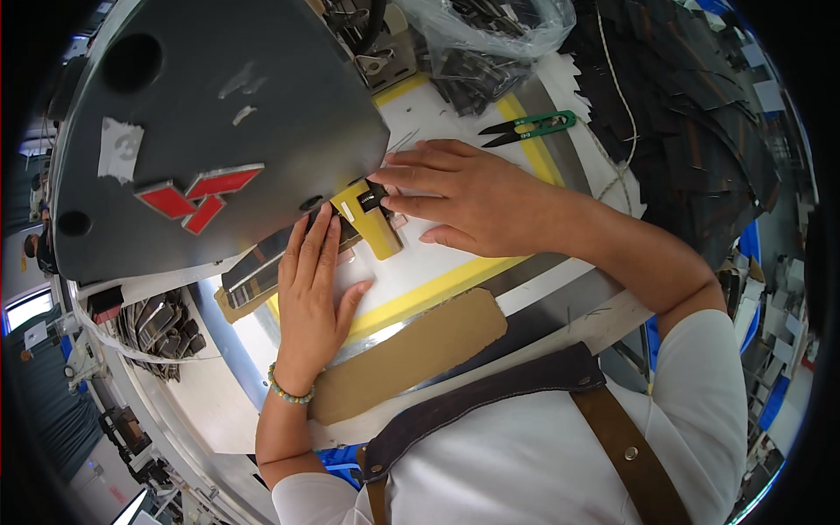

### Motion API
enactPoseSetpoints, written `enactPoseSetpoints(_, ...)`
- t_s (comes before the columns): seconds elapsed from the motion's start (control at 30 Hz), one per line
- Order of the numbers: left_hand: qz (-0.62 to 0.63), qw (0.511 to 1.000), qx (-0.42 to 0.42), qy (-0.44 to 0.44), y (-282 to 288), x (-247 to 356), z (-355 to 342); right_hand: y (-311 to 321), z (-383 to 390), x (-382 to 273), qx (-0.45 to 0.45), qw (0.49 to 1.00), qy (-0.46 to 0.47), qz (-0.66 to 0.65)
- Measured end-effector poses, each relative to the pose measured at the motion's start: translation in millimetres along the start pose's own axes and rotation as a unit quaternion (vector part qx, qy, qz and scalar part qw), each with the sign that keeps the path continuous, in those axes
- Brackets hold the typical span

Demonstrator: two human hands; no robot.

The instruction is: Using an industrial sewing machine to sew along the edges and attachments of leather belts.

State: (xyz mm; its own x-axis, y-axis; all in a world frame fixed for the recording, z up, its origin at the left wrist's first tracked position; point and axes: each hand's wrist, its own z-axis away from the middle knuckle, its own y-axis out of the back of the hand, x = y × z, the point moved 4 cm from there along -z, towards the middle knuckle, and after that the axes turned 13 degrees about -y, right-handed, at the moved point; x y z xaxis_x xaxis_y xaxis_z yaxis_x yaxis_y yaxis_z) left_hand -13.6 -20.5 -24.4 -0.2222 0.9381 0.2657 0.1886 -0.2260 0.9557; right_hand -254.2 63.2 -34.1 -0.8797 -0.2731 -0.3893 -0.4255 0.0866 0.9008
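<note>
My left hand [308,302], a beaded bracelet at its wrist, lies with fingers stretched forward over a dark strip [255,267] beside the sewing machine head [289,114]. My right hand [490,197] reaches in from the right, fingers extended and slightly apart. Its fingertips are close to a small dark piece [374,196] at the yellow plate [378,234] under the machine's edge. Whether those fingertips press on the piece I cannot tell. Between the two hands sits the yellow plate. The machine head hides the area behind it.
Green-handled thread snips [535,125] lie beyond my right hand. A clear plastic bag [534,31] with dark parts stands at the back. Dark fabric pieces [691,122] are heaped at right, more dark pieces [157,328] at left. A brown strip [411,354] lines the near edge.
</note>
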Motion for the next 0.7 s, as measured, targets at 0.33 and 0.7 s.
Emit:
enactPoseSetpoints(0.33, -0.002, 0.999, 0.023, 0.022, 2.1, -1.0, 1.9, 2.3, -0.5, 5.7, 0.003, 1.000, 0.010, -0.019)
enactPoseSetpoints(0.7, 0.070, 0.997, 0.036, 0.022, 3.5, -5.4, 7.7, -0.2, 2.2, 1.9, -0.001, 1.000, 0.007, -0.004)
